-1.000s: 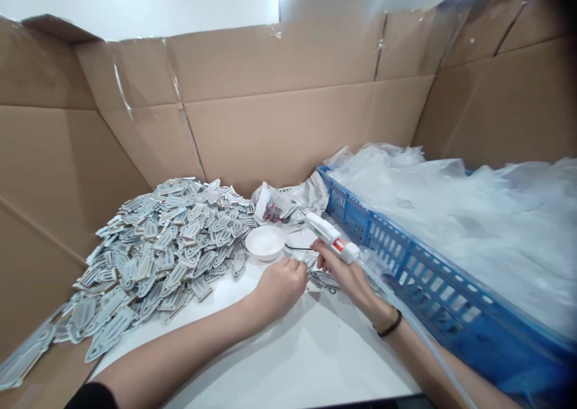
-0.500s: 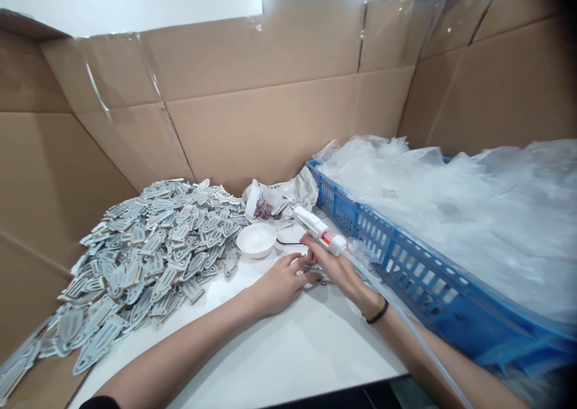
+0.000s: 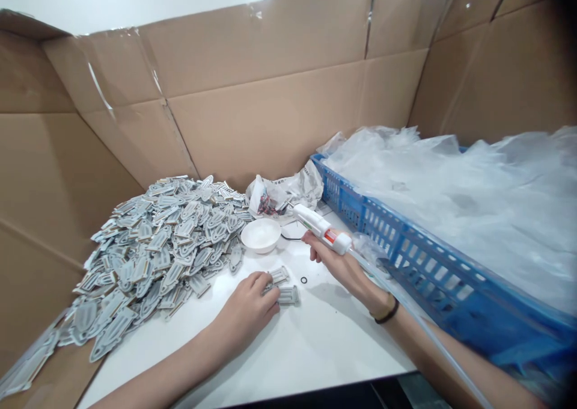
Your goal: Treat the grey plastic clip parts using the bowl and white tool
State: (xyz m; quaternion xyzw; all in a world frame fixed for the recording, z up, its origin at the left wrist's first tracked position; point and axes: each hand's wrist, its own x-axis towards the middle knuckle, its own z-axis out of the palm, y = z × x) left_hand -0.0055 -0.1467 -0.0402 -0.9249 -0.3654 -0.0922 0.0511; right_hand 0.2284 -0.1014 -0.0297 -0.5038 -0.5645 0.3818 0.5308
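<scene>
Far left in my head view: a heap of flat grey pieces [image 3: 166, 252], overlapping at all angles, its back edge near the cardboard wall [image 3: 270, 105]. A few spill onto cardboard at the near left.

Next, my left hand [image 3: 249, 307], palm down on the white table [image 3: 311, 352]. Its fingers bend over two grey pieces [image 3: 288, 296], whose far ends project to the right, side by side. Contact appears clear; whether the fingers grip or merely press, I cannot tell.

Beyond that hand, a shallow white bowl [image 3: 261, 236] stands just beside the heap. Behind it, crumpled wrapping [image 3: 300, 183] holds small reddish items, too small to identify. A small black ring [image 3: 303, 280] lies flat, right of the two pieces and apart from them.

Further right, a white tool [image 3: 318, 224] lies along the upper side of my right hand [image 3: 338, 267], tip forward, hose trailing back over the forearm. Fingers curl beneath; their grip is unreadable.

Far right: a blue crate [image 3: 406, 246], heaped with translucent plastic bags [image 3: 451, 198].
</scene>
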